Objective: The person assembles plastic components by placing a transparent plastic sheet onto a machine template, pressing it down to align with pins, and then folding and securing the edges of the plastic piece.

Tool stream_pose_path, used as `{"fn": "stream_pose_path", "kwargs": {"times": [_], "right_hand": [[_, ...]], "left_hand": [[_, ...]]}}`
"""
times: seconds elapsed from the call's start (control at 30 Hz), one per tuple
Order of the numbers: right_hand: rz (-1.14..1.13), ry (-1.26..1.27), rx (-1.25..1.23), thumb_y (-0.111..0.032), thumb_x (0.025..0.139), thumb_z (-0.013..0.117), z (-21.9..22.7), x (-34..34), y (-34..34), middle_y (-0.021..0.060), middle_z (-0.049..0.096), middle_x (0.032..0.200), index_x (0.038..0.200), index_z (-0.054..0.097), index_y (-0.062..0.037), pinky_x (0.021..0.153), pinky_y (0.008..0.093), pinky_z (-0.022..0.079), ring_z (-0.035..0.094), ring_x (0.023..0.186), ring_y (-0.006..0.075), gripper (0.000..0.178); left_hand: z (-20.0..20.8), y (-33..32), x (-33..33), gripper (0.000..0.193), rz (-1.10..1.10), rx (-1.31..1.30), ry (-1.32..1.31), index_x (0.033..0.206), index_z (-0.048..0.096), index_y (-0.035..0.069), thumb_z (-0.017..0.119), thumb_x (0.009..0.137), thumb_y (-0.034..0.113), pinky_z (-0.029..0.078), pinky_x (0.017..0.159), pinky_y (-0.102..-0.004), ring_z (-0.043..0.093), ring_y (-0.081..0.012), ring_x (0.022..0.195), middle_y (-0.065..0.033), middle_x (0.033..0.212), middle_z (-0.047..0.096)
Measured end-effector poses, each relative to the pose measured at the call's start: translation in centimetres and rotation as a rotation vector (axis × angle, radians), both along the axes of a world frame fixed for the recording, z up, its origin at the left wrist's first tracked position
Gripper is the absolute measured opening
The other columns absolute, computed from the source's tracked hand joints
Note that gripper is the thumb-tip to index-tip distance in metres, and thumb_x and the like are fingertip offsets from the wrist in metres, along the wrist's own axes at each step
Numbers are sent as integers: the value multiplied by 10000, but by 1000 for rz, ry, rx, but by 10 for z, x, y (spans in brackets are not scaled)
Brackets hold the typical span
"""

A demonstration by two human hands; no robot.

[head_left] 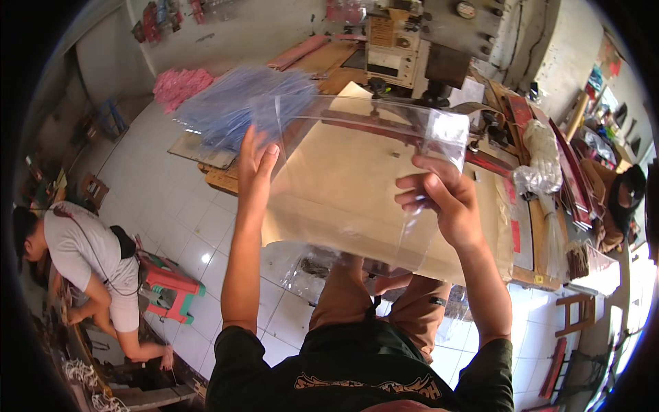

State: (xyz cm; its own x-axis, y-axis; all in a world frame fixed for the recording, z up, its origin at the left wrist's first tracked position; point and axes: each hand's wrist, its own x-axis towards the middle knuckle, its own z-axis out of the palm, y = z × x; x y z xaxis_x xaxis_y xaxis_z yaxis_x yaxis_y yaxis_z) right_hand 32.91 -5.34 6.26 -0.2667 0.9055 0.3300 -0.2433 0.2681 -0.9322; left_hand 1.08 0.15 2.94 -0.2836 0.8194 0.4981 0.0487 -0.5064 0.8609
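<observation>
A clear plastic bag (357,185) was held up in front of the body, above a tan worktop (473,254). The bag was spread as a broad sheet, with its long axis running roughly from 9 o'clock to 3 o'clock between the two hands.

The left hand (255,161) was raised at the bag's 9 o'clock edge. Its fingers were extended and close together, laid flat against the film; whether the edge was actually pinched could not be told. The right hand (439,196) was closed on the film near the bag's 3 o'clock side, with the plastic clamped between thumb and curled fingers, just below the upper right corner. The hands were held well apart, and the film was kept taut between them. The right hand was judged the firmer hold; the left hand served as a support at the opposite edge.

A stack of bluish plastic bags (240,110) lay on the worktop at 11 o'clock of the left hand, near it but apart. A pink bundle (180,84) lay beyond that at 10 o'clock. A machine (395,44) stood at 12 o'clock, at the far end of the worktop. A roll of clear plastic (542,161) lay at 3 o'clock of the right hand.

Another person (89,268) was crouched on the tiled floor (171,206) at 8 o'clock, beside a red stool (171,288).
</observation>
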Motion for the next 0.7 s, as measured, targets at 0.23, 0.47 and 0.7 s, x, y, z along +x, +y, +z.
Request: {"fn": "stream_pose_path", "kwargs": {"times": [0.23, 0.47, 0.7], "right_hand": [[-342, 117, -25, -211, 969, 607, -15, 66, -46, 157, 682, 978, 1171, 562, 18, 642, 333, 586, 703, 751, 229, 309], [-617, 6, -34, -85, 920, 634, -40, 108, -48, 133, 656, 936, 1325, 433, 18, 603, 310, 582, 691, 665, 206, 464], [-622, -245, -63, -44, 864, 693, -84, 140, -31, 96, 609, 981, 1383, 443, 19, 598, 268, 559, 683, 707, 152, 579]], "left_hand": [[23, -22, 53, 595, -462, -84, -62, 1442, 305, 70, 603, 927, 105, 577, 561, -353, 687, -258, 650, -164, 931, 648], [5, -18, 99, 627, -612, -214, 93, 1466, 316, 101, 633, 926, 99, 578, 590, -299, 703, -218, 690, -123, 851, 644], [-54, 25, 105, 276, -586, -193, 286, 1179, 632, -13, 672, 922, 79, 582, 627, -271, 692, -156, 755, -81, 864, 665]]}}
